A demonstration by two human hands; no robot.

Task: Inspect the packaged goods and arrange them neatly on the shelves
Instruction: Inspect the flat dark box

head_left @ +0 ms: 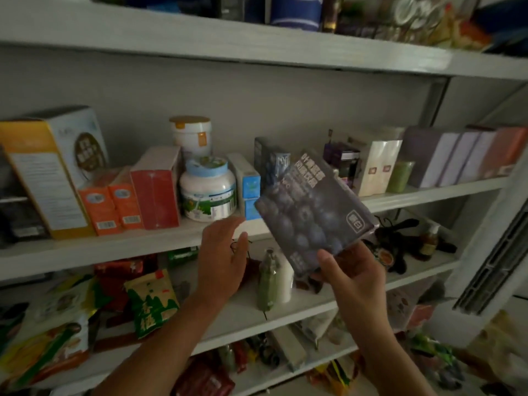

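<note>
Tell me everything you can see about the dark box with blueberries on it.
The blueberry box is a flat, dark blue-grey carton, glossy as if film-wrapped, printed with blueberries, pale Chinese lettering and a small square logo. It looks closed. It is tilted, front face toward the camera, in the air before the middle shelf. The right hand holds its lower end, thumb on the front; the open left hand does not touch it.
</note>
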